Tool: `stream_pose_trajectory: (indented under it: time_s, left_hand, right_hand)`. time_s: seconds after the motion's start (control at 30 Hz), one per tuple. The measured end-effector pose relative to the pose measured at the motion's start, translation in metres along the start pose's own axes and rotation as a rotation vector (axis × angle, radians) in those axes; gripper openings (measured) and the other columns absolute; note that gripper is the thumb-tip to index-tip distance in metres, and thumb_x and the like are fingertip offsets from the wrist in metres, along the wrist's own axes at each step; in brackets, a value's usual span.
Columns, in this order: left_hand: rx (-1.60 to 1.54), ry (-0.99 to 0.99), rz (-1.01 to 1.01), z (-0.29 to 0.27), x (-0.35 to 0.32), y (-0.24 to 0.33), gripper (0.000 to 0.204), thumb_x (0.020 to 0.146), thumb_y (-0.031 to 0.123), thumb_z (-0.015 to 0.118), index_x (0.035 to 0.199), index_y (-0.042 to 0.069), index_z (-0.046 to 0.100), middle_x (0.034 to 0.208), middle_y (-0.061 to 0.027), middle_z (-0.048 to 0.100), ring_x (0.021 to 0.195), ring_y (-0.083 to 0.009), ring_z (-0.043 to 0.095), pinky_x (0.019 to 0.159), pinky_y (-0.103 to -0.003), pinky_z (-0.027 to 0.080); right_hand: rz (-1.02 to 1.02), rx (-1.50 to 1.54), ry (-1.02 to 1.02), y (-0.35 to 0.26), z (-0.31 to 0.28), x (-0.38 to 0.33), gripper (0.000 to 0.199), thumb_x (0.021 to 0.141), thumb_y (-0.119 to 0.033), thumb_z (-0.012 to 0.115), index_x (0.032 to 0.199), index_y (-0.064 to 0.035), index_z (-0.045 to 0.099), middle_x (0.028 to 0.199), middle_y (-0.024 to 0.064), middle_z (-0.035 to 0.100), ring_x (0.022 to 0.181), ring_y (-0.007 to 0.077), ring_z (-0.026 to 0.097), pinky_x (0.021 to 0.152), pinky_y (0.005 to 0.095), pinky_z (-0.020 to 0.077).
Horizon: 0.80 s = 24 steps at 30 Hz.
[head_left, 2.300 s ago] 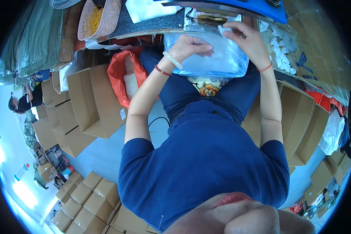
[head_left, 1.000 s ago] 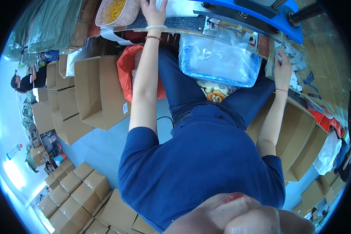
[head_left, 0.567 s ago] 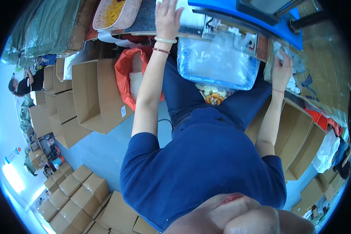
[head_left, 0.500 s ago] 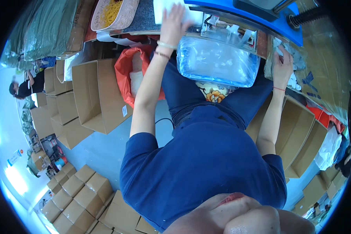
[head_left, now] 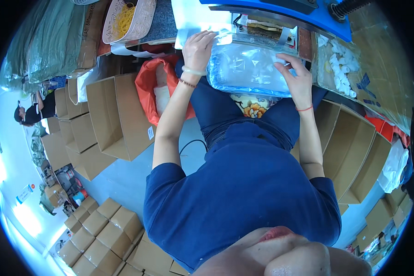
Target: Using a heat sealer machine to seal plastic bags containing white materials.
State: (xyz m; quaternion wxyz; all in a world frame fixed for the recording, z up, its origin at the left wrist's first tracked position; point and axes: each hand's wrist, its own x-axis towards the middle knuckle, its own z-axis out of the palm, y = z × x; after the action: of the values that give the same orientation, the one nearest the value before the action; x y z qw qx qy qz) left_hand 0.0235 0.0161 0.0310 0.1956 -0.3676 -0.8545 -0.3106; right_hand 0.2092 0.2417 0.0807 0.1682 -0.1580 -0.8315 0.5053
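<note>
I am looking down at a person in a dark blue shirt [head_left: 244, 184] who is sitting among lots of brown cardboard boxes [head_left: 108, 117]. More boxes are standing open on the right side [head_left: 354, 147], and small ones are sitting stacked on the floor at the lower left [head_left: 96, 230].

In front of the person, a blue machine [head_left: 280, 11] is sitting across the top of the tabletop [head_left: 163, 23]. Just under it, a big clear plastic bag [head_left: 248, 69] is resting at the tabletop edge, over the person's lap. I am seeing something pale inside it, but I cannot tell what it is.

Next to the left arm, an orange bag [head_left: 147, 87] is hanging open with white stuff inside. On the right, a clear bin of small white pieces [head_left: 342, 64] is sitting just beside the machine. On the tabletop at the top left, a pale tray [head_left: 126, 18] is holding yellow rubber bands [head_left: 124, 14].

The left hand [head_left: 198, 46] is gripping the top left corner of the clear plastic bag, with fingers curled over its edge. The right hand [head_left: 296, 76] is lying on the right side of the bag with fingers spread, pressing on it and not closing around it.

Far off at the left, another person [head_left: 32, 110] is standing.
</note>
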Motion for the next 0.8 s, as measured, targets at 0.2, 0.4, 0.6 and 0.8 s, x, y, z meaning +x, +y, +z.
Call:
stream_pose_trajectory:
  time_s: [0.2, 0.4, 0.6, 0.8]
  left_hand:
    - [-0.54, -0.171, -0.424, -0.023, -0.006, 0.052, 0.018, 0.083, 0.015, 0.074, 0.096, 0.003, 0.075, 0.085, -0.0105, 0.074, 0.074, -0.012, 0.069, 0.069, -0.024, 0.052]
    - [-0.943, -0.48, -0.565, -0.031, 0.007, 0.08, 0.02, 0.086, 0.011, 0.073, 0.102, -0.001, 0.073, 0.093, -0.0055, 0.073, 0.083, -0.0066, 0.063, 0.076, -0.02, 0.051]
    - [-1.195, -0.949, -0.633, -0.019, 0.01, 0.073, 0.023, 0.089, 0.015, 0.07, 0.105, -0.001, 0.071, 0.093, -0.0117, 0.073, 0.085, -0.0149, 0.069, 0.078, -0.027, 0.055]
    - [-1.43, -0.693, -0.949, 0.029, 0.022, 0.071, 0.026, 0.092, 0.014, 0.064, 0.11, -0.005, 0.066, 0.105, -0.0119, 0.07, 0.098, -0.016, 0.065, 0.089, -0.031, 0.054]
  right_hand:
    - [-0.164, 0.021, -0.024, -0.029, -0.001, 0.008, 0.025, 0.083, -0.013, 0.075, 0.106, -0.0071, 0.07, 0.102, 0.0042, 0.069, 0.088, 0.0139, 0.06, 0.082, 0.027, 0.0478]
    - [-0.427, -0.109, -0.077, -0.057, -0.018, 0.029, 0.024, 0.084, -0.016, 0.073, 0.105, -0.0065, 0.07, 0.103, 0.0087, 0.069, 0.095, 0.0212, 0.063, 0.085, 0.0311, 0.0489]
    - [-0.256, -0.256, -0.45, -0.044, -0.036, 0.046, 0.029, 0.089, -0.026, 0.066, 0.109, -0.0064, 0.067, 0.106, 0.0118, 0.068, 0.096, 0.0273, 0.063, 0.085, 0.0336, 0.0486]
    - [-0.149, -0.382, 0.024, 0.002, -0.049, 0.054, 0.027, 0.091, -0.023, 0.062, 0.113, -0.0088, 0.066, 0.102, 0.012, 0.07, 0.09, 0.0325, 0.066, 0.083, 0.0366, 0.0508]
